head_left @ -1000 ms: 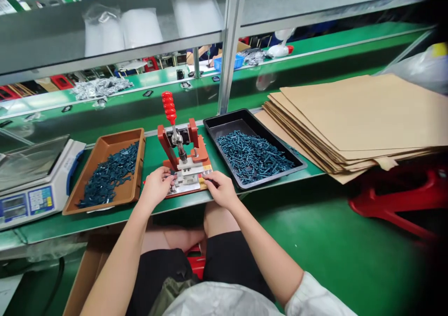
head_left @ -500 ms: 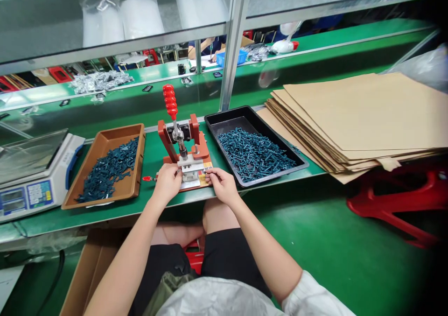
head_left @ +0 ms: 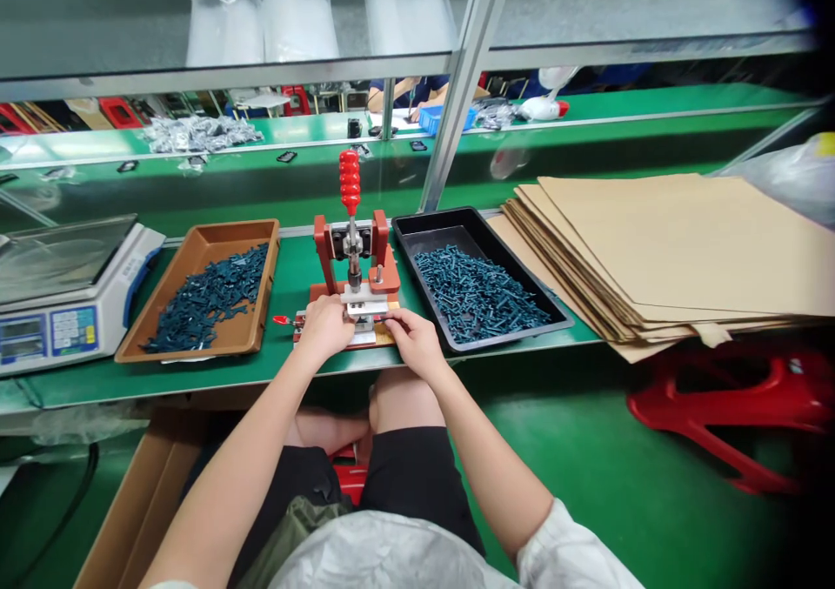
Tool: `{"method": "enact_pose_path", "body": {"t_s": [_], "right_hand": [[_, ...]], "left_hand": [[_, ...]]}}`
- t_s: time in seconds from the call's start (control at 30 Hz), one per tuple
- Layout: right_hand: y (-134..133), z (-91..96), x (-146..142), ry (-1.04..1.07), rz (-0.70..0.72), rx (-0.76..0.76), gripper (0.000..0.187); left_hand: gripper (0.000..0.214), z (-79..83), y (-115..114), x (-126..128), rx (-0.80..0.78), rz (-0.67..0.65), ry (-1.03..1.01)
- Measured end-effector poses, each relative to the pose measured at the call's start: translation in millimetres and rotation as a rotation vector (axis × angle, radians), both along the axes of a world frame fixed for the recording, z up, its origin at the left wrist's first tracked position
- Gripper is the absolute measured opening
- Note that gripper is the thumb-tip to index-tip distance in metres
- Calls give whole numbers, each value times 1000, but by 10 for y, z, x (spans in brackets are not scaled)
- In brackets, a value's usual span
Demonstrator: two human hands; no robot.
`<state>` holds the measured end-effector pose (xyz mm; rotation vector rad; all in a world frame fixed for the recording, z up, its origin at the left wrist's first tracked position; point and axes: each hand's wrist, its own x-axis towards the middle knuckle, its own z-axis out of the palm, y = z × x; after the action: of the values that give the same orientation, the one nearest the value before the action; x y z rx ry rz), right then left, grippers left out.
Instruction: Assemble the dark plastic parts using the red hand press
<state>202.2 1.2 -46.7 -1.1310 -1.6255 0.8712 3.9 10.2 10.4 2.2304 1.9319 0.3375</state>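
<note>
A hand-operated toggle clamp press [head_left: 324, 258] with an upright red handle [head_left: 350, 180] stands on the green bench between two trays. At the left side of its metal fixture [head_left: 365, 304], my left hand [head_left: 328, 328] is closed, its fingertips partly hidden against the block. My right hand [head_left: 417, 341] pinches at the fixture's right edge, thumb and forefinger together; whatever sits between them is too small to make out. Dark blue-green flat plastic pieces [head_left: 209, 306] fill part of a brown tray [head_left: 266, 297] on the left. Small blue-green pins [head_left: 476, 297] lie in a black tray [head_left: 430, 219] on the right.
A weighing scale [head_left: 71, 293] is left of the brown tray. Stacked brown cardboard sheets [head_left: 652, 250] overhang the bench on the right, above a red stool [head_left: 731, 415]. A metal post [head_left: 466, 84] rises behind the bench. Across from me, a person's arms are visible.
The view has turned slightly, so the scene sits a little differently. My left hand has moved in closer against the fixture; my right hand remains at its right edge. The red handle still stands upright.
</note>
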Motion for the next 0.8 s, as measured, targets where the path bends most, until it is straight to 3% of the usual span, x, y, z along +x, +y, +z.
{"method": "enact_pose_path", "body": {"t_s": [0.1,0.3,0.8], "right_hand": [[124,60,-65,-76,41,77,12],[327,14,-295,-28,208,22,25],[254,-24,-317,-133,132,124,24]], "left_hand": [[32,38,-4,-39,-25,-79,-48],[30,43,2,-159,-75,-166,-47],[31,13,-55,-133,-21,-137,-78]]}}
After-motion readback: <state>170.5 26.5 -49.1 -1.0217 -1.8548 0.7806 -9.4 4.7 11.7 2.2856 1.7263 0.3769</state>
